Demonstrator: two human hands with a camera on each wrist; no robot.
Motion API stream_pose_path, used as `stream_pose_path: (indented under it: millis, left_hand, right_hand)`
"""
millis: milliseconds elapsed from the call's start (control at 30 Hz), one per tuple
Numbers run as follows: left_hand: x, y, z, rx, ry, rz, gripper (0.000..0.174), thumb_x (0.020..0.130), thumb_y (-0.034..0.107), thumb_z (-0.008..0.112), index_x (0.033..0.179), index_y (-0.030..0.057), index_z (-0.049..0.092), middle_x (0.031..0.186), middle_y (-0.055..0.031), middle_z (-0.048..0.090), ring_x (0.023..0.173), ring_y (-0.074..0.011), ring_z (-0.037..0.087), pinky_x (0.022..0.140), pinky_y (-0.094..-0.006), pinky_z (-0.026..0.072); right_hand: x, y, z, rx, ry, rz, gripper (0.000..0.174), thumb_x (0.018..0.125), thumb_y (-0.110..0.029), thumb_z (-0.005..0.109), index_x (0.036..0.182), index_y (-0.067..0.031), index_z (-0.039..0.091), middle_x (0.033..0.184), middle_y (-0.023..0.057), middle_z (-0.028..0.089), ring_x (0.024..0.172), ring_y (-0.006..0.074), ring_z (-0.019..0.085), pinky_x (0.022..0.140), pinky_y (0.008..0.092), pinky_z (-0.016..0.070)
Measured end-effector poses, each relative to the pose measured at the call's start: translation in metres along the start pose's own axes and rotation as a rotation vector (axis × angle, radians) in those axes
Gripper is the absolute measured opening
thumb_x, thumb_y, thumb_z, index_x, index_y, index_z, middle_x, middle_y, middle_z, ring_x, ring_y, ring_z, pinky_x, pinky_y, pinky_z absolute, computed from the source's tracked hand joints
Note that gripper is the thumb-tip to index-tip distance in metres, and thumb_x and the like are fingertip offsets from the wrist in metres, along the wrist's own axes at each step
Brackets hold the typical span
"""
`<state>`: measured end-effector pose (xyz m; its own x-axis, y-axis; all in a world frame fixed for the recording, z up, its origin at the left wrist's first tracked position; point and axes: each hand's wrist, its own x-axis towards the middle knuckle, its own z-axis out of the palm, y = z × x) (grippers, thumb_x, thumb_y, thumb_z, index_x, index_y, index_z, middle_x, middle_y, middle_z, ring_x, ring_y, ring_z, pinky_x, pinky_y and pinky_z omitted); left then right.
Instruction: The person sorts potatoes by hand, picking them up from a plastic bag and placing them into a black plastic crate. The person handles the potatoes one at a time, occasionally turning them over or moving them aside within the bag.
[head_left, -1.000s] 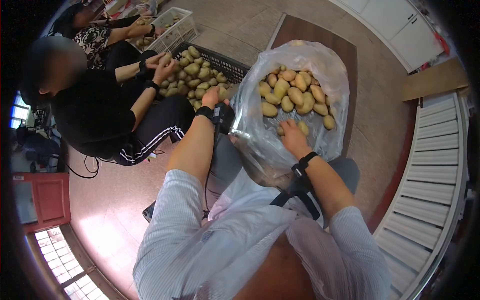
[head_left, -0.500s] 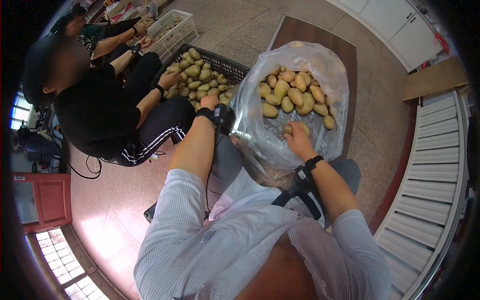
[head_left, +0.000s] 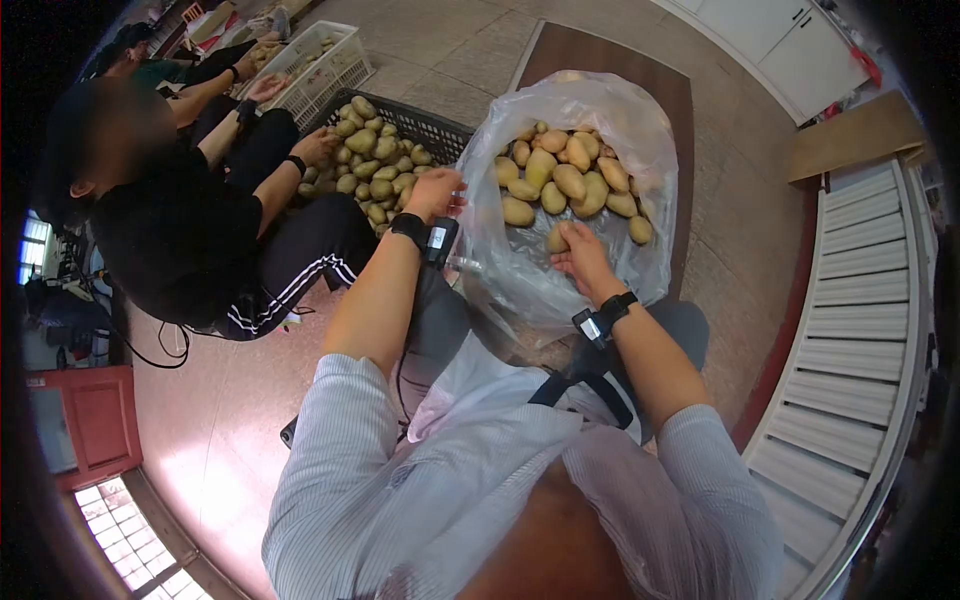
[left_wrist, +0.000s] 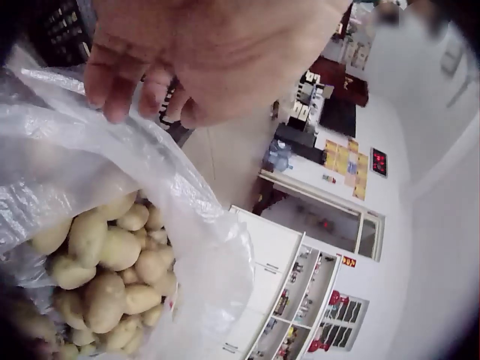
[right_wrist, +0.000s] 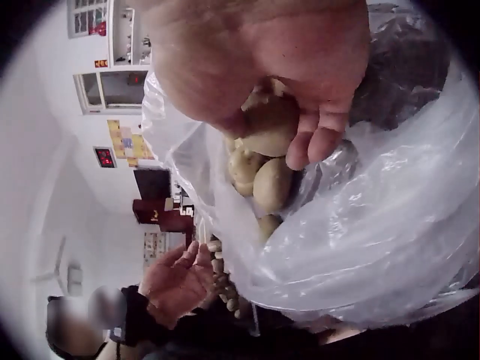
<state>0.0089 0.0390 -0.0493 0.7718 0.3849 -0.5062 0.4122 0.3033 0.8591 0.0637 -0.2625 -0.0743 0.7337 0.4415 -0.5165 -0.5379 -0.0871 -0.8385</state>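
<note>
My right hand point(head_left: 588, 262) pinches a potato point(head_left: 558, 238) between thumb and fingers, inside the near part of the clear plastic bag point(head_left: 650, 120). In the right wrist view the held potato point(right_wrist: 270, 127) shows under the palm, with other potatoes point(right_wrist: 272, 184) beyond it. My left hand point(head_left: 437, 193) hovers by the bag's left rim, fingers loosely bent and holding nothing; the left wrist view shows this hand point(left_wrist: 202, 60) above the bag's edge point(left_wrist: 187, 195). Several potatoes point(head_left: 570, 180) lie piled at the bag's far side.
Left of the bag stands a black crate point(head_left: 440, 130) full of potatoes point(head_left: 375, 165). A person in black point(head_left: 180, 210) sits beside it, one hand at the potatoes. Farther back are a white crate point(head_left: 345, 65) and another person. A white slatted panel point(head_left: 850, 380) stands at right.
My left hand has moved from the black crate's near corner to the bag's rim, its fingers looser. My right hand has lifted a potato off the bag's bottom. The neighbour's hands have shifted.
</note>
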Motion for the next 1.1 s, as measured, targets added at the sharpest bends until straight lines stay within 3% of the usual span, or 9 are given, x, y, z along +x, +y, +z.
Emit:
stream_pose_path:
  millis: [167,433,500,567,667,733,800,1000,1100]
  left_hand:
    - [-0.013,0.004,0.033,0.146,-0.177,0.006,0.034,0.090,0.026,0.059,0.114,0.0026,0.054,0.100,-0.0095,0.062,0.068,-0.0210,0.064,0.056,-0.0331,0.0531]
    - [-0.033,0.005,0.071,0.231,-0.360,-0.072,0.036,0.092,0.032,0.057,0.115,0.0043,0.053,0.095,-0.0075,0.062,0.064,-0.0200,0.065,0.052,-0.0322,0.0514]
    - [-0.043,0.012,0.077,0.210,-0.483,-0.154,0.035,0.093,0.031,0.058,0.115,0.0052,0.052,0.105,-0.0096,0.059,0.067,-0.0214,0.066,0.054,-0.0317,0.0519]
    - [-0.042,0.012,0.081,0.224,-0.514,-0.164,0.035,0.093,0.031,0.057,0.116,0.0057,0.052,0.105,-0.0096,0.059,0.067,-0.0211,0.066,0.053,-0.0315,0.0517]
    - [-0.038,0.006,0.078,0.272,-0.576,-0.085,0.034,0.094,0.032,0.054,0.115,0.0052,0.052,0.102,-0.0107,0.059,0.064,-0.0205,0.065,0.050,-0.0324,0.0514]
    - [-0.032,0.000,0.076,0.306,-0.607,0.003,0.034,0.095,0.033,0.053,0.113,0.0042,0.052,0.098,-0.0118,0.060,0.061,-0.0202,0.063,0.048,-0.0335,0.0513]
    - [-0.027,-0.001,0.076,0.150,-0.567,-0.168,0.032,0.095,0.032,0.052,0.112,0.0042,0.053,0.092,-0.0106,0.062,0.060,-0.0196,0.062,0.048,-0.0334,0.0510]
    - [-0.024,0.001,0.069,0.137,-0.541,-0.140,0.031,0.095,0.032,0.052,0.112,0.0067,0.056,0.083,-0.0069,0.062,0.060,-0.0176,0.061,0.046,-0.0321,0.0479]
    - [-0.016,0.005,0.062,0.082,-0.469,-0.104,0.030,0.095,0.033,0.051,0.110,0.0066,0.057,0.087,-0.0070,0.062,0.062,-0.0177,0.061,0.045,-0.0325,0.0473]
  right_hand:
    - [-0.006,-0.011,0.016,0.165,-0.063,0.112,0.037,0.096,-0.047,0.051,0.098,-0.0104,0.052,0.080,0.0055,0.055,0.061,0.0183,0.053,0.057,0.0321,0.0472]
    - [-0.006,-0.025,0.038,0.074,-0.182,0.102,0.042,0.097,-0.051,0.045,0.095,-0.0101,0.054,0.069,0.0012,0.050,0.052,0.0131,0.046,0.046,0.0284,0.0402]
    - [-0.013,-0.033,0.048,0.030,-0.185,0.098,0.042,0.097,-0.050,0.044,0.094,-0.0096,0.055,0.067,0.0006,0.049,0.051,0.0120,0.045,0.045,0.0270,0.0385]
    - [-0.020,-0.040,0.056,-0.124,-0.174,-0.089,0.045,0.097,-0.051,0.045,0.097,-0.0070,0.057,0.067,0.0013,0.050,0.046,0.0115,0.043,0.042,0.0260,0.0361]
    - [-0.017,-0.038,0.059,-0.188,-0.188,-0.166,0.044,0.096,-0.046,0.049,0.105,-0.0040,0.058,0.068,0.0007,0.052,0.048,0.0084,0.045,0.041,0.0238,0.0351]
    - [-0.014,-0.034,0.060,-0.206,-0.188,-0.188,0.042,0.096,-0.043,0.052,0.108,-0.0036,0.057,0.069,0.0006,0.053,0.049,0.0078,0.045,0.042,0.0231,0.0358]
    - [-0.013,-0.033,0.063,-0.226,-0.189,-0.214,0.040,0.095,-0.040,0.055,0.112,-0.0033,0.056,0.069,0.0005,0.054,0.050,0.0072,0.046,0.043,0.0224,0.0365]
    - [-0.006,-0.024,0.061,-0.261,-0.190,-0.272,0.047,0.090,-0.032,0.063,0.123,-0.0021,0.050,0.076,0.0014,0.059,0.060,0.0067,0.051,0.052,0.0221,0.0415]
    - [0.003,-0.012,0.051,-0.204,-0.145,-0.287,0.048,0.089,-0.034,0.065,0.121,-0.0004,0.051,0.082,0.0060,0.061,0.065,0.0123,0.055,0.058,0.0258,0.0453]
